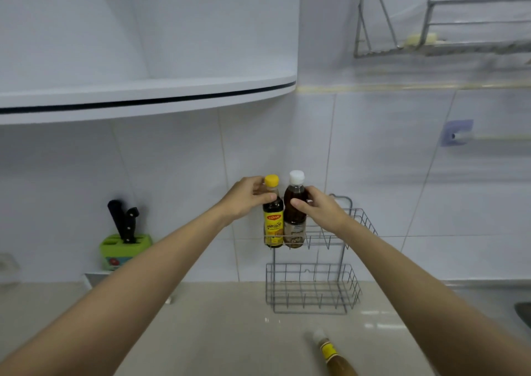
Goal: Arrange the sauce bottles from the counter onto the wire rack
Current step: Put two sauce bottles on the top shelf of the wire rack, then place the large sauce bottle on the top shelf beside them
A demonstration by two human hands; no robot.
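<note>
A two-tier wire rack [339, 237] stands on the counter against the tiled wall. In the left end of its upper basket stand two bottles, upright and side by side. The dark sauce bottle with a yellow cap [273, 226] is gripped at its neck by my left hand [248, 197]. The brown sauce bottle with a white cap [294, 229] is gripped near its shoulder by my right hand [319, 207]. A third bottle with a yellow label [333, 355] lies on the counter near the bottom edge. The lower basket [313, 289] holds nothing.
A green knife block [125, 249] with black-handled knives stands at the left by the wall. A white curved shelf [149, 100] hangs overhead. A metal dish rack [442, 39] is mounted top right. A sink edge [523, 312] shows at far right.
</note>
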